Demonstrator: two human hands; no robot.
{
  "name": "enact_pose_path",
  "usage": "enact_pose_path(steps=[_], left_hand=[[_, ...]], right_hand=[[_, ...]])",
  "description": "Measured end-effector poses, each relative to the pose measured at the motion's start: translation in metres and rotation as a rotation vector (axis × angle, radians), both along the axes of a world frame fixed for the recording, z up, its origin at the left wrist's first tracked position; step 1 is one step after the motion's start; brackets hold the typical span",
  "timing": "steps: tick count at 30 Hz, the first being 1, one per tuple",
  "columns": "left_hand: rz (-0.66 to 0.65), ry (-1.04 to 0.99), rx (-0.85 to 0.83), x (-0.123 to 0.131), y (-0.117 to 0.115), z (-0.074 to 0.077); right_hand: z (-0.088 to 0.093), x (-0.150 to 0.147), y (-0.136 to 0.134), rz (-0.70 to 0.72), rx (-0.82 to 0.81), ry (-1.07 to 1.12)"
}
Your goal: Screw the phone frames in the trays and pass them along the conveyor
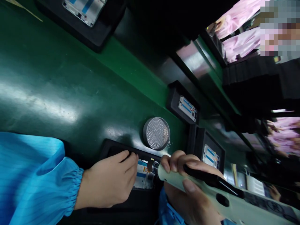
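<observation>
In the head view, my right hand is wrapped round a pale green electric screwdriver with a black lever along its side. The driver's tip end points at a silver phone frame with blue strips, which lies in a black tray. Whether the bit touches a screw is hidden. My left hand is closed over the other end of the same phone frame, fingers bent and together; its fingertips are partly out of sight. Just beyond the tray stands a round grey dish holding small screws.
More phone frames lie in black trays: one at the upper left, one beyond the dish, one to the right. Tiny screws lie beside the dish on the green mat. People in pink sleeves work across the bench.
</observation>
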State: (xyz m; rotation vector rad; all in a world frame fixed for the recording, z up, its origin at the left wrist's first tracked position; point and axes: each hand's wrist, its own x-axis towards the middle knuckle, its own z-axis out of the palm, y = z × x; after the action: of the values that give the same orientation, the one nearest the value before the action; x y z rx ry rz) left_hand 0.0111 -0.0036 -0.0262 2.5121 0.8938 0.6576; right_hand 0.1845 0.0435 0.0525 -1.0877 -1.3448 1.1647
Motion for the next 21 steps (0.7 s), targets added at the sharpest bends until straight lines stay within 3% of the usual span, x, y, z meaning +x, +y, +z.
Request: enact_pose_path(steps=[21], left_hand=[[0.01,-0.031,-0.017,0.002,-0.0012,-0.0009]], right_hand=[[-0.0014,-0.0028,0.0,-0.017,0.045,-0.025]])
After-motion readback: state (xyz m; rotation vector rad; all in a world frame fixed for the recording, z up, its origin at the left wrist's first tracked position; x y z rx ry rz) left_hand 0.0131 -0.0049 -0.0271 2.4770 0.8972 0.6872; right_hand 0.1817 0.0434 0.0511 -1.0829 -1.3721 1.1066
